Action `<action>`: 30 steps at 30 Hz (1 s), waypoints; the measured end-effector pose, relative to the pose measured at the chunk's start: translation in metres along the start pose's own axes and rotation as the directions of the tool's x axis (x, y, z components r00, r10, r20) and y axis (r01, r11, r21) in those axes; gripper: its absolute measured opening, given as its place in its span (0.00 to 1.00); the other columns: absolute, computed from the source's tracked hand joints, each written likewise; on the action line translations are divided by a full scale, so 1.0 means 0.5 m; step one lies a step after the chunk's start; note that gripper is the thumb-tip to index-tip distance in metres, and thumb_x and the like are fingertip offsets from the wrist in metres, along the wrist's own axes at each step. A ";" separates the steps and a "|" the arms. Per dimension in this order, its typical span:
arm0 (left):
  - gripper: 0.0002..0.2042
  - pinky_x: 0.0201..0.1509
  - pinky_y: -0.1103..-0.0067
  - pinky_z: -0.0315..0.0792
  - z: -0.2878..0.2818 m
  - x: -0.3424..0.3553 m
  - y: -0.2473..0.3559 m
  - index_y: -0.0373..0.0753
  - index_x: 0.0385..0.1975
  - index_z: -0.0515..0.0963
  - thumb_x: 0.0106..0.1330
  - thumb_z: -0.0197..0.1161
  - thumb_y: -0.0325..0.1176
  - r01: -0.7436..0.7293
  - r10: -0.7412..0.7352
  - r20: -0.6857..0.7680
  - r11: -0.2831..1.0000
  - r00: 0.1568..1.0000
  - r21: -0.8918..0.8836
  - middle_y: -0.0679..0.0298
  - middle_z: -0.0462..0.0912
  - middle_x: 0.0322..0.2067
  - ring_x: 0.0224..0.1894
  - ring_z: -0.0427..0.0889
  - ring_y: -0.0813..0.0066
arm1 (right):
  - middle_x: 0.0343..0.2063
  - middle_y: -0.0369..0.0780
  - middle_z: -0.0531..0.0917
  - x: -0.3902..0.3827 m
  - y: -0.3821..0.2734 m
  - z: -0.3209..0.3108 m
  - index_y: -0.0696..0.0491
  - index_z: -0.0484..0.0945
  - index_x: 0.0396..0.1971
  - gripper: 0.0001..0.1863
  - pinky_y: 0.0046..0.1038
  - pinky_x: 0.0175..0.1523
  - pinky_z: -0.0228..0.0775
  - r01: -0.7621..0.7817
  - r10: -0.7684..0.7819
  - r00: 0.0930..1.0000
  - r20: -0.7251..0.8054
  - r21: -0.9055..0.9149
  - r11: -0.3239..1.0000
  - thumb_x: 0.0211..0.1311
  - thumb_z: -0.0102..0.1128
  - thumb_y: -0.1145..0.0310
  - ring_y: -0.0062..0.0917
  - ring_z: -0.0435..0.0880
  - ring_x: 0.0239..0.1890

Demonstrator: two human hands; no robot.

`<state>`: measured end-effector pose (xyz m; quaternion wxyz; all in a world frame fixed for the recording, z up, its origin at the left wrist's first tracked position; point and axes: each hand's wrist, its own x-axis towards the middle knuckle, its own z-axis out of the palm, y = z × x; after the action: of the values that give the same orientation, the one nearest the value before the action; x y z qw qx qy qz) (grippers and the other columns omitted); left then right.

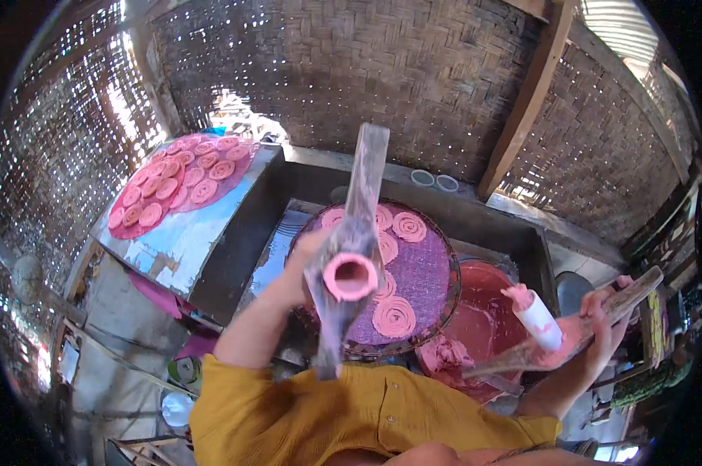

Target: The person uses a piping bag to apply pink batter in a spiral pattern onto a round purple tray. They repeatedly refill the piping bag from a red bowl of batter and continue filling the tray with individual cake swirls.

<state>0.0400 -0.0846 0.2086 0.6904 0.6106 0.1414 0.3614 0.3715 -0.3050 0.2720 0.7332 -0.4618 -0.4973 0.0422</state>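
My left hand (pixel 308 260) is closed round a weathered wooden dough press (pixel 360 194), a long bar with a pink-smeared round opening facing up. The opening looks hollow, with pink dough round its rim. Off to the right, my right hand (pixel 598 322) grips a wooden plunger (pixel 634 291). Its white cylinder (pixel 539 322) points up and left, tipped with a lump of pink dough (pixel 518 293). Plunger and press are apart. Below the press lies a round tray with purple mesh (pixel 425 272), carrying several pink dough spirals (pixel 394 317), some partly hidden by the press.
A red basin (pixel 483 299) with wet pink dough (pixel 446 353) stands right of the tray. At left, a pale blue-and-white board (pixel 165 260) bears pink mesh covered with several spirals (pixel 203 190). Two clear rings (pixel 435 181) rest on the far ledge, before a woven wall (pixel 374 78).
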 end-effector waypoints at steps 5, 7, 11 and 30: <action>0.16 0.40 0.80 0.70 0.038 0.025 -0.100 0.36 0.36 0.73 0.45 0.64 0.28 -0.165 0.133 0.200 0.975 0.971 0.152 0.64 0.77 0.32 0.35 0.76 0.75 | 0.21 0.39 0.66 -0.032 0.044 0.096 0.59 0.56 0.48 0.27 0.23 0.31 0.58 0.158 -0.135 0.981 -0.140 0.167 0.973 0.46 0.51 0.71 0.23 0.64 0.23; 0.15 0.40 0.79 0.69 0.051 0.033 -0.103 0.37 0.34 0.74 0.43 0.65 0.28 -0.201 0.157 0.216 0.959 0.964 0.198 0.64 0.77 0.33 0.36 0.76 0.74 | 0.22 0.39 0.66 -0.046 0.054 0.108 0.59 0.57 0.48 0.26 0.23 0.31 0.57 0.193 -0.147 0.967 -0.207 0.224 0.955 0.46 0.48 0.71 0.22 0.63 0.24; 0.16 0.41 0.79 0.69 0.063 0.040 -0.108 0.37 0.35 0.74 0.43 0.65 0.28 -0.127 0.114 0.161 0.989 0.980 0.073 0.64 0.77 0.34 0.37 0.75 0.74 | 0.22 0.38 0.65 -0.052 0.051 0.129 0.58 0.58 0.46 0.22 0.23 0.32 0.56 0.313 -0.207 0.897 -0.391 0.231 0.921 0.48 0.46 0.71 0.22 0.62 0.25; 0.22 0.40 0.73 0.74 0.096 0.031 -0.041 0.35 0.41 0.68 0.48 0.64 0.39 -0.448 0.450 -0.147 0.693 0.881 -0.565 0.57 0.73 0.37 0.38 0.75 0.66 | 0.48 0.42 0.67 -0.221 0.222 0.195 0.49 0.61 0.43 0.24 0.31 0.49 0.64 -0.242 0.167 0.920 0.355 0.177 0.954 0.46 0.59 0.78 0.28 0.67 0.50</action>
<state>0.0883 -0.1097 0.2037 0.7343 0.3850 -0.1305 0.5436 0.2853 -0.2375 0.1233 0.6751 -0.4146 -0.5561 0.2513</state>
